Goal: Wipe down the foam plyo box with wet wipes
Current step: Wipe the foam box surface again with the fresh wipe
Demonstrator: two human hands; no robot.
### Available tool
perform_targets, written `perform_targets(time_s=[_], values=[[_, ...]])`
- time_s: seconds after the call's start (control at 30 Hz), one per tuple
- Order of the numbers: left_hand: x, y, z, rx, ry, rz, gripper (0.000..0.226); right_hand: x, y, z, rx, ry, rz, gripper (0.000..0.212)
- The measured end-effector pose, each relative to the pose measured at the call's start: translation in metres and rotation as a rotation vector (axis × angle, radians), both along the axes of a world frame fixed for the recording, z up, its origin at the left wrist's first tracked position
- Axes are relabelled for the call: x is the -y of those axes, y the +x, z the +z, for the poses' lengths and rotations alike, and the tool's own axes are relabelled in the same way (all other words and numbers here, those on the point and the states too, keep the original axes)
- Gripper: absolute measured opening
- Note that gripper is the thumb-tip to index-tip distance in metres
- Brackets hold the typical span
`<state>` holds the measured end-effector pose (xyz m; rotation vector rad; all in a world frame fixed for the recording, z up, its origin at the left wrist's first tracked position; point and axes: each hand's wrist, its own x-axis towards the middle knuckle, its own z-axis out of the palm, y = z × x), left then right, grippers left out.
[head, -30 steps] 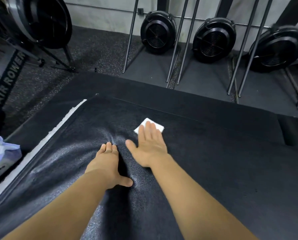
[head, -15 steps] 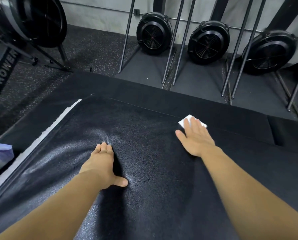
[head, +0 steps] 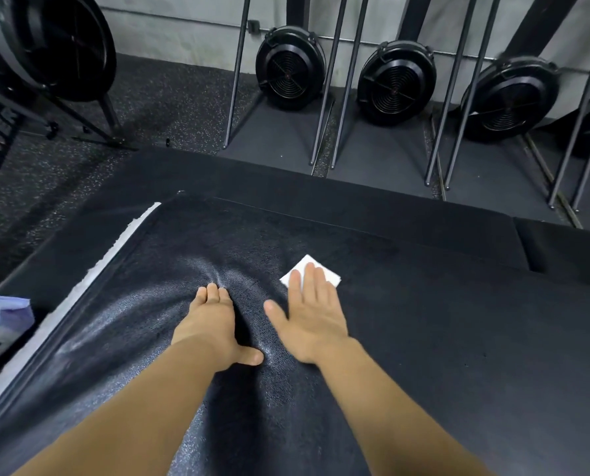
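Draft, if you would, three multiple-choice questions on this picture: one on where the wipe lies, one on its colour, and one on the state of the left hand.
1. Where is the wipe?
A. On the floor.
B. Under the right hand, on top of the box.
C. Draped over a metal rod.

2. What colour is the wipe?
A. Blue.
B. White.
C. Yellow.

3. How is the left hand?
A. Clenched in the air.
B. Holding a bottle.
C. Flat, pressing on the box.

Answers:
1 B: its corners stick out past the fingertips of the right hand.
2 B: it shows bright white against the black box.
3 C: its straight fingers lie on the top, which dimples around them.
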<state>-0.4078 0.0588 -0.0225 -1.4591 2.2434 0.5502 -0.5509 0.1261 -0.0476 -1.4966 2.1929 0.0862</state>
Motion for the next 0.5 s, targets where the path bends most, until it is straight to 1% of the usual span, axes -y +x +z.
perform_targets(time_s=[0.13, 0.23, 0.33, 0.5], values=[[0.000, 0.001, -0.001, 0.000, -0.007, -0.003, 0.137, 0.002, 0.017, -0.003, -0.030, -0.059, 0.037, 0.078], [0.001, 0.001, -0.004, -0.002, -0.006, -0.007, 0.139, -0.002, 0.001, -0.006, -0.056, -0.111, 0.116, 0.074], [0.001, 0.001, -0.005, -0.009, -0.006, -0.004, 0.139, 0.000, -0.025, -0.007, -0.048, -0.109, 0.157, 0.070], [0.002, 0.002, -0.006, -0.014, -0.003, 0.001, 0.139, 0.010, -0.076, -0.008, -0.075, -0.071, 0.067, 0.069]])
